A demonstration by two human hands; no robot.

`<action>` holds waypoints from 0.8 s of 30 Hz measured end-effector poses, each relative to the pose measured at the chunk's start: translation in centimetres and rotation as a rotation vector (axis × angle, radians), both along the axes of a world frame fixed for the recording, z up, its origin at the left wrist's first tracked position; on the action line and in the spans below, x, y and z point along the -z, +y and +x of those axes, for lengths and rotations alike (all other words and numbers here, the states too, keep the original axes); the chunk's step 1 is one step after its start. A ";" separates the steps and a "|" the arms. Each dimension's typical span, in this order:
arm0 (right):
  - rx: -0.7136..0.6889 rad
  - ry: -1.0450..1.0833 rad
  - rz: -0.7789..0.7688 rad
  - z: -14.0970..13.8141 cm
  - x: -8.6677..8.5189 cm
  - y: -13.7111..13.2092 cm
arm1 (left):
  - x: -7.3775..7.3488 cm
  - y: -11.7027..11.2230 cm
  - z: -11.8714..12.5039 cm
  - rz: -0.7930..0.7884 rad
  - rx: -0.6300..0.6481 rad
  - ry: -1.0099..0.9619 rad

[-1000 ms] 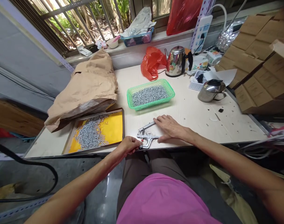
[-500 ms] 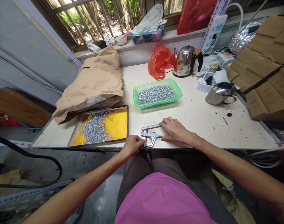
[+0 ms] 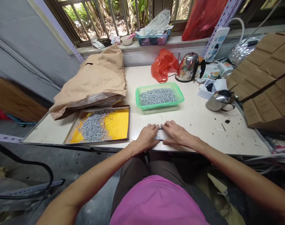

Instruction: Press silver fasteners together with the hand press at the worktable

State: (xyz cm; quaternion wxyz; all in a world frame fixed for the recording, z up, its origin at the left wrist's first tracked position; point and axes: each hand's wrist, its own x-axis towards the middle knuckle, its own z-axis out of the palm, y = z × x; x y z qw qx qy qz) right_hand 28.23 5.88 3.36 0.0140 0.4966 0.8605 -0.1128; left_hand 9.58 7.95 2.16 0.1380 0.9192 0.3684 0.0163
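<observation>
A pair of grey metal pliers [image 3: 159, 138] lies at the table's front edge, mostly covered by my hands. My left hand [image 3: 146, 137] is wrapped over the jaw end, so the jaws and whatever sits between them are hidden. Around the handle ends closes my right hand [image 3: 176, 132], thumb on the near handle and fingers on the far one. Left of my hands, a shallow tray [image 3: 129, 125] with a yellow bottom holds a heap of small silvery metal pieces [image 3: 93, 128]. Beyond my hands, a green plastic basket [image 3: 161, 107] is filled with similar pieces [image 3: 158, 96].
A big brown paper bag [image 3: 95, 75] leans over the tray's back edge. Farther back are a red plastic bag [image 3: 164, 64], a steel kettle [image 3: 188, 67] and a smaller metal pot [image 3: 219, 101]. Cardboard boxes [image 3: 269, 78] are stacked at right; small scraps lie on the table [image 3: 198, 125].
My left hand has moved right from beside the jaws and now covers the jaw end. My right hand stays on the handles. The view has shifted slightly.
</observation>
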 end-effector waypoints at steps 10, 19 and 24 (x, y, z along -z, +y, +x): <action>0.037 -0.118 0.007 -1.0 -0.4 0.5 | -0.4 1.0 0.9 0.024 0.008 0.043; 0.025 0.003 0.027 0.1 1.3 0.7 | 0.1 0.7 1.9 -0.012 -0.137 0.041; -0.064 0.308 0.174 0.5 3.4 0.6 | 1.9 -1.9 1.9 0.017 -0.180 -0.080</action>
